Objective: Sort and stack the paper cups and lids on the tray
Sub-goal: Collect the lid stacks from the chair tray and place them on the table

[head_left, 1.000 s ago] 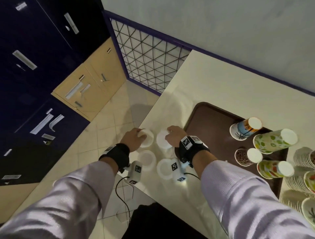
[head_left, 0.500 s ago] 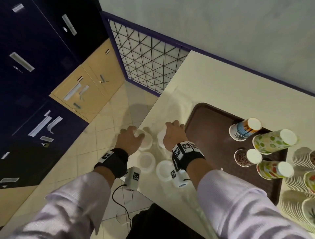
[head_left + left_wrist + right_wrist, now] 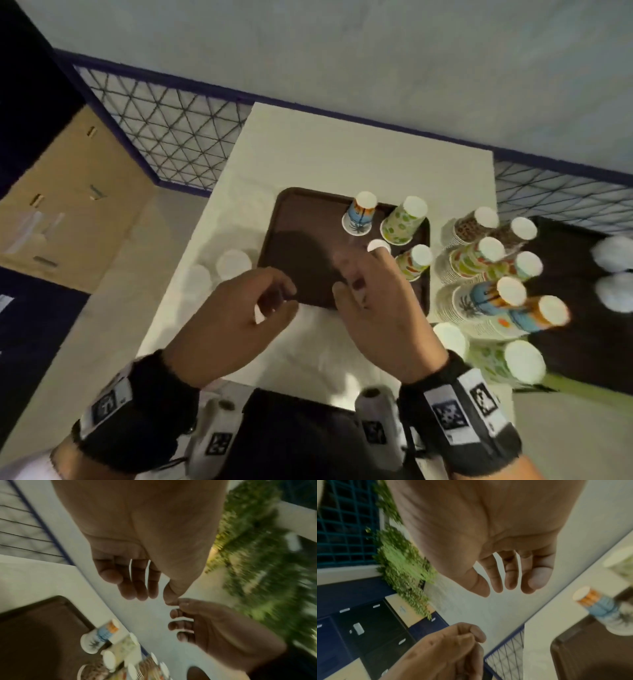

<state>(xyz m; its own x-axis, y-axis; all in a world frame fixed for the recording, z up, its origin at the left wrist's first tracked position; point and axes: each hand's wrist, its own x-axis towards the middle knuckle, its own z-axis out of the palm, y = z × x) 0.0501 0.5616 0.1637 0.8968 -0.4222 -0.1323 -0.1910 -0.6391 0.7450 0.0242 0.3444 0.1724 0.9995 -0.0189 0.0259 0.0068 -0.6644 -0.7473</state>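
Both hands hover empty above the desk [image 3: 342, 150]: the left hand [image 3: 236, 318] loosely curled, the right hand [image 3: 380, 308] with fingers spread over the brown tray [image 3: 301, 219]. Four upturned paper cups [image 3: 404, 221] stand at the tray's far right; more cup stacks [image 3: 479, 301] crowd just beside it, and white lids [image 3: 233, 263] lie on the desk to its left. Best judged: lift lids flat by their rims and seat cups squarely by pattern. No readable brand or writing shows; the wrist tags carry only coded squares.
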